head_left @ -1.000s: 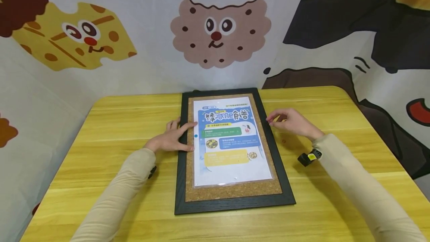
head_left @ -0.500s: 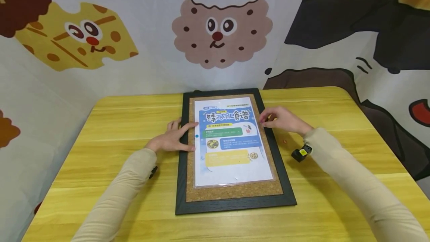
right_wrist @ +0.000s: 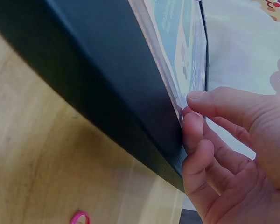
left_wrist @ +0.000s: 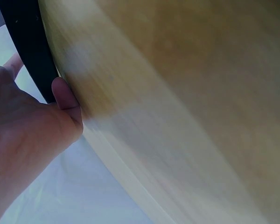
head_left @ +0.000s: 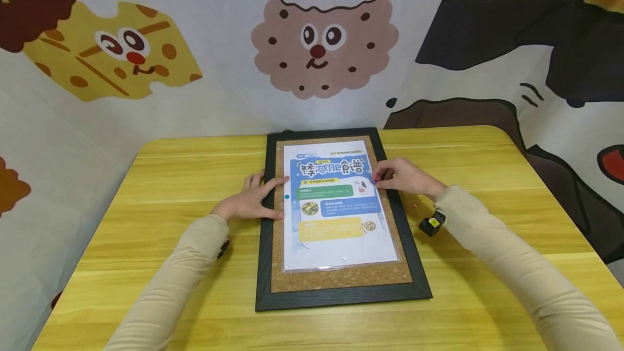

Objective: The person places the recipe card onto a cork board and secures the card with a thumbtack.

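Corkboard (head_left: 341, 278) backed glossy rectangular sheet (head_left: 341, 207); I logged left hand (head_left: 249, 199) splayed at nine o'clock, right hand (head_left: 403, 176) pinching purple object (head_left: 375, 180) at two.

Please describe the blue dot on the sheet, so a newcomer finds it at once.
On the yellow table lies a black-framed corkboard bearing a printed sheet. Near the sheet's left edge, beside the left hand, is the blue dot, round and darker than the pale blue printing around it.

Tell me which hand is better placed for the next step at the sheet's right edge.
Probably the right hand: it pinches a small purple thing at that edge of the sheet, while the left hand rests across the opposite side of the black frame.
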`<state>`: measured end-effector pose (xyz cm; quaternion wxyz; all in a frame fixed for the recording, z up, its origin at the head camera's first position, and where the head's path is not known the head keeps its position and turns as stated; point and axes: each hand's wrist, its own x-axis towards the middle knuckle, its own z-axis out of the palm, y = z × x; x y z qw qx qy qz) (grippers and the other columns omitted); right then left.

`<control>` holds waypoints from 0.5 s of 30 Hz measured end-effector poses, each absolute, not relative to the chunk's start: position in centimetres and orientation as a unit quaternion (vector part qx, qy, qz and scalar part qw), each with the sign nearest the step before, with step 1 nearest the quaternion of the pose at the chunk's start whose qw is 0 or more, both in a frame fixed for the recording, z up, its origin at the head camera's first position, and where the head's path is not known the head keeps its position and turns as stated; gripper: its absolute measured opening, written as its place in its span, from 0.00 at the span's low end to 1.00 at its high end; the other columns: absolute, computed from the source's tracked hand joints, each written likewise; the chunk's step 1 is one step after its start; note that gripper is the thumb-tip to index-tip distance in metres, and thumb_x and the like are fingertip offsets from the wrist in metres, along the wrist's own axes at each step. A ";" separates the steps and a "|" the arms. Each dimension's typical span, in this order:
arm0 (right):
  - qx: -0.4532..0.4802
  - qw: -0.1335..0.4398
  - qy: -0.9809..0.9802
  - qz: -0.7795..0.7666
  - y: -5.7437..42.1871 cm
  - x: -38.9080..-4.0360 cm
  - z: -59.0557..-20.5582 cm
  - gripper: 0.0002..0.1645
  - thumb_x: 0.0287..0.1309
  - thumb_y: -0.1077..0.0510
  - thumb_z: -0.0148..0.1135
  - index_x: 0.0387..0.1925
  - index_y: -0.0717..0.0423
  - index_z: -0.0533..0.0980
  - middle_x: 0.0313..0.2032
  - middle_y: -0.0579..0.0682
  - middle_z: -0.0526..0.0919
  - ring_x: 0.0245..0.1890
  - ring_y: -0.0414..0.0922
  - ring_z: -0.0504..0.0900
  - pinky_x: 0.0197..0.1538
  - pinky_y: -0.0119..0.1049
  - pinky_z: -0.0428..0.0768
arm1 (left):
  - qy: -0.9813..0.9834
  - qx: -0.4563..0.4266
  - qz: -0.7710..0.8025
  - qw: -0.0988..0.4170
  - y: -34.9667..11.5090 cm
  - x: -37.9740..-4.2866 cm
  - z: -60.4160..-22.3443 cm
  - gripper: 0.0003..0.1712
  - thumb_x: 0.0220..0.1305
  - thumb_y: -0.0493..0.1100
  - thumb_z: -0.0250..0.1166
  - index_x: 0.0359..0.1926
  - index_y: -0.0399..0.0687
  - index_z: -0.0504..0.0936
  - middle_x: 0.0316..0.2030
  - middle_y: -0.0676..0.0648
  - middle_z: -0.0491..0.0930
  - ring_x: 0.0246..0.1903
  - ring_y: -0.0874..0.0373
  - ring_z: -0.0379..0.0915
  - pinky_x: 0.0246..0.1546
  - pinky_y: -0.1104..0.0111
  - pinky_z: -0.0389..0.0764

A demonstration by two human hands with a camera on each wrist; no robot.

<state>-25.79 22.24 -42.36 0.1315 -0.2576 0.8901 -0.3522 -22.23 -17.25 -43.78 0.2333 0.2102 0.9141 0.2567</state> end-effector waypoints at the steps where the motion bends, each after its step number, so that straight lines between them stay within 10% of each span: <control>1: -0.257 0.132 0.890 -0.351 22.2 -25.8 -42.4 0.06 0.56 0.69 0.67 0.36 0.60 0.81 0.36 0.51 0.82 0.33 0.48 0.76 0.38 0.39 0.77 | 0.914 0.210 0.256 0.233 -17.2 -22.2 -43.7 0.53 0.57 0.61 0.68 0.76 0.62 0.49 0.71 0.29 0.27 0.69 0.33 0.22 0.57 0.30 0.48; 15: -0.256 0.130 0.893 -0.347 22.0 -25.8 -42.8 0.08 0.55 0.69 0.67 0.38 0.59 0.82 0.35 0.51 0.81 0.33 0.48 0.76 0.37 0.38 0.77 | 0.914 0.216 0.256 0.228 -17.3 -22.2 -43.8 0.53 0.57 0.62 0.68 0.76 0.61 0.49 0.71 0.28 0.27 0.69 0.33 0.23 0.57 0.30 0.48</control>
